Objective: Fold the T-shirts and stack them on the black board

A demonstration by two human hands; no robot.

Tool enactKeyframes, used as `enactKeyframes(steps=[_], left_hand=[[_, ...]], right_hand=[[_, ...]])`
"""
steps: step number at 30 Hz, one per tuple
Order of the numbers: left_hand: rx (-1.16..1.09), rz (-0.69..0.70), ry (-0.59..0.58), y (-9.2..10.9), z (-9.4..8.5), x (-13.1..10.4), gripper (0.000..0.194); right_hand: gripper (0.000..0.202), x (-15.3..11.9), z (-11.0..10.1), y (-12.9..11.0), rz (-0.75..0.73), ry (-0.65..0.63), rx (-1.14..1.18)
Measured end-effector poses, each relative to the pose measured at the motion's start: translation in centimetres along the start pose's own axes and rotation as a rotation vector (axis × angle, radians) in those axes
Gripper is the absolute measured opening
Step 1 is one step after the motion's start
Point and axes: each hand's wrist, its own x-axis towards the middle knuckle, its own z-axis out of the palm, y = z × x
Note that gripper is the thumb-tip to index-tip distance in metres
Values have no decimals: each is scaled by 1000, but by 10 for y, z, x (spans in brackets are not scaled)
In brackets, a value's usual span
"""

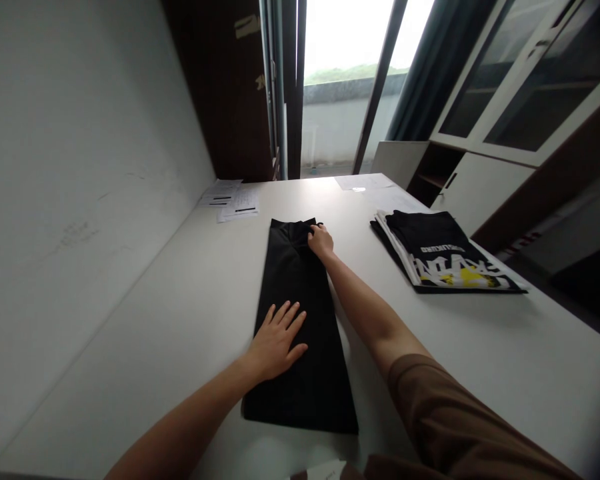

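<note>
A black garment (307,393), folded into a long strip, lies lengthwise in front of me on the white table (170,313). Its far end is narrower and slightly wrinkled, while the near end is wider and smooth. My left hand (277,340) rests flat on the middle of the cloth, fingers spread. At the far right corner, my right hand (321,240) has its fingers closed on the garment's edge, where a bit of fabric is bunched. Whether it is a shirt or trousers I cannot tell.
To the right is a stack of folded clothes (445,250), black and white with a yellow and white print on top. Papers (240,201) lie at the far left by the wall (80,200); further sheets (363,182) are at the far edge. White cabinets (500,180) stand beyond, right.
</note>
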Motion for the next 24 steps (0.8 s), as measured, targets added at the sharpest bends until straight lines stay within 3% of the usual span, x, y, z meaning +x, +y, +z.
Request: enactKeyframes(steps=[3, 7, 14, 20, 24], left_hand=[[-20, 97, -36, 4, -2, -2, 64], [-27, 118, -47, 5, -2, -2, 63], [-33, 126, -12, 2, 2, -2, 62], [-41, 120, -17, 2, 3, -3, 63], [-47, 116, -24, 3, 2, -2, 63]], right_hand=[[36, -12, -3, 0, -69, -48, -155], [48, -20, -2, -4, -126, -42, -268], [46, -19, 16, -16, -293, -16, -149], [39, -23, 17, -11, -171, 18, -172], [46, -23, 19, -7, -147, -41, -200]])
